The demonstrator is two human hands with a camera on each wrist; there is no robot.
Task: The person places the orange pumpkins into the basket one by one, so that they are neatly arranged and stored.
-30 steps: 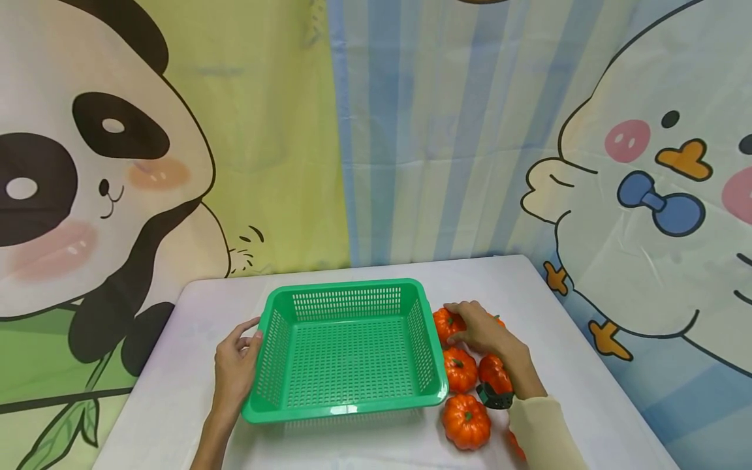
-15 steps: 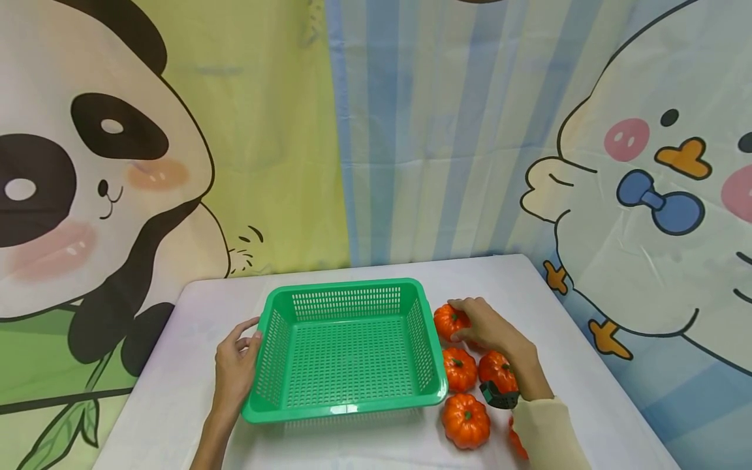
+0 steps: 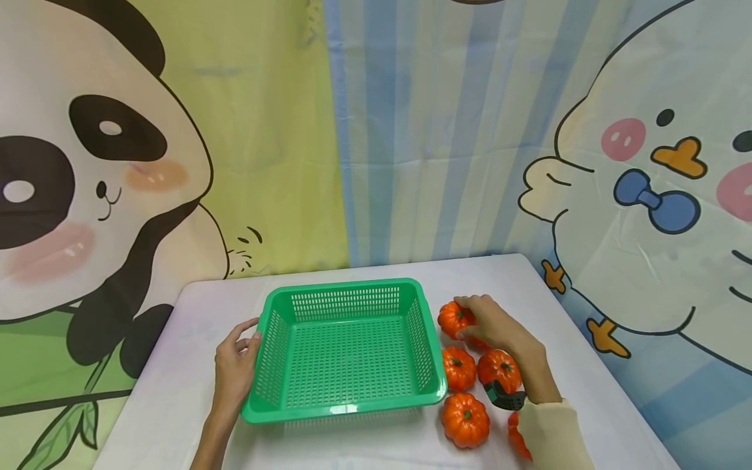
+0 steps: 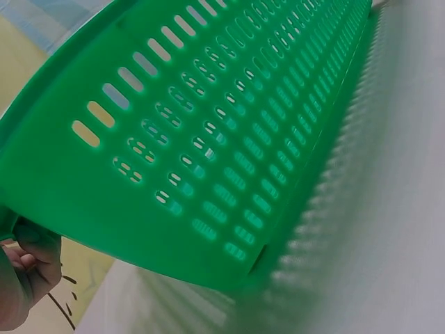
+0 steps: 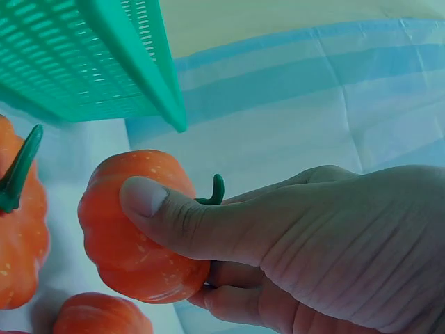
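A green plastic basket with slotted walls sits on the table, no objects inside it. At its left side my left hand holds the rim; the left wrist view shows the fingers curled at the basket's edge. To the right of the basket, my right hand grips a small orange pumpkin with a green stem. In the right wrist view the thumb lies across this pumpkin, with fingers behind it. Part of another orange thing shows beneath the right hand.
Several more pumpkins lie right of the basket: one against its wall, one nearer the front, one beside the wrist-worn device. The sleeve partly hides another orange one. A printed curtain hangs behind the table.
My right hand has shifted a little to the right with the pumpkin, away from the basket's wall. The left hand and the basket stay where they were.
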